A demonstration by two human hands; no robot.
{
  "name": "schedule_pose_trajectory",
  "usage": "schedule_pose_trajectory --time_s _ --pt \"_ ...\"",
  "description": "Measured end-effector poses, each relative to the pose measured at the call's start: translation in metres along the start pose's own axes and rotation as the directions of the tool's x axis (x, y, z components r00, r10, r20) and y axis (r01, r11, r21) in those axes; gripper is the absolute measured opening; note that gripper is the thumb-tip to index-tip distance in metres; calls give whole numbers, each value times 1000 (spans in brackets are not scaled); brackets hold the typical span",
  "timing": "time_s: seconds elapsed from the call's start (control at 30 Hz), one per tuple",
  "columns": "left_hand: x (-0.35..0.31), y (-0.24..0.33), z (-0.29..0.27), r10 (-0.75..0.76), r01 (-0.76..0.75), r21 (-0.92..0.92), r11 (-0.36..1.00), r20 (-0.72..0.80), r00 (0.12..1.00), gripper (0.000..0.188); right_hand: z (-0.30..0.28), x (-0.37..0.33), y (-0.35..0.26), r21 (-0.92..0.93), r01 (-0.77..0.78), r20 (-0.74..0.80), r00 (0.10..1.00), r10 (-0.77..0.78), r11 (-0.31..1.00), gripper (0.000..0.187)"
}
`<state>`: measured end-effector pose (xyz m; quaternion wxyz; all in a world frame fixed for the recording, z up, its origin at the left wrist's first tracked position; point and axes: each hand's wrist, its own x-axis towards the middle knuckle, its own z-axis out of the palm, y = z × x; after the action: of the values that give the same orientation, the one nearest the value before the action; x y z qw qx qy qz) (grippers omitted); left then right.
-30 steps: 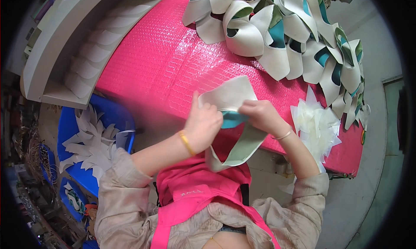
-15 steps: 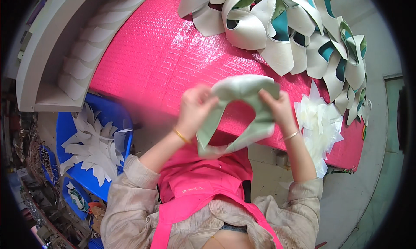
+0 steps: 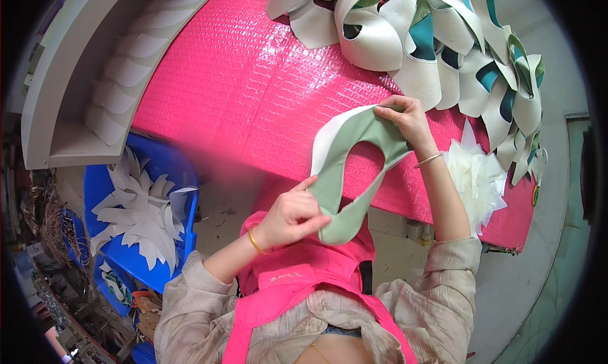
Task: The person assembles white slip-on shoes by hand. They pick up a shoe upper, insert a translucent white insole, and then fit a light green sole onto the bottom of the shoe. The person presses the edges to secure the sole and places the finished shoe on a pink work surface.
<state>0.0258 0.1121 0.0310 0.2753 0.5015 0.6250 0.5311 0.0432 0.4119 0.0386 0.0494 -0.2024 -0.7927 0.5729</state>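
A shoe upper [image 3: 330, 190] hangs between my hands above the near edge of the pink table. Its pale green lining faces up around a long oval opening, and a white layer shows along its far left edge. My left hand [image 3: 293, 213] grips the near left side, thumb on the lining. At the far right end my right hand [image 3: 407, 122] pinches the upper between thumb and fingers; some of those fingers are hidden behind it.
White shoe uppers [image 3: 418, 79] with green and teal linings are heaped at the table's far right. White cut pieces [image 3: 474, 180] lie at the right edge. A blue chair [image 3: 158, 275] at left carries more white pieces, below a grey shelf [image 3: 82, 159]. Pink bubble wrap [image 3: 234, 91] covers the table.
The upper has turned and tilted, its right end going up and its left end down. My left hand has moved down; my right hand has risen slightly.
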Motion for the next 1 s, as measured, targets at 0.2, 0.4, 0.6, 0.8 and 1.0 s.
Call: schedule_pose_trajectory --time_s 0.2,0.4,0.6,0.8,1.0 --pt "9 24 46 -8 114 583 804 -180 984 11 12 -23 -64 -625 625 436 777 -455 467 53" --pt "31 18 48 57 57 724 687 -131 990 28 34 -5 -66 -724 600 536 800 -269 342 35" --pt "38 22 37 -46 112 577 809 -128 991 20 9 -37 -57 -801 347 405 914 14 488 41" --pt "30 36 27 -170 86 400 912 180 969 31 18 -21 -41 -681 424 518 855 -16 597 28" --pt "30 11 63 -26 123 410 904 -236 972 24 32 -14 -47 -556 543 681 732 -29 629 22"
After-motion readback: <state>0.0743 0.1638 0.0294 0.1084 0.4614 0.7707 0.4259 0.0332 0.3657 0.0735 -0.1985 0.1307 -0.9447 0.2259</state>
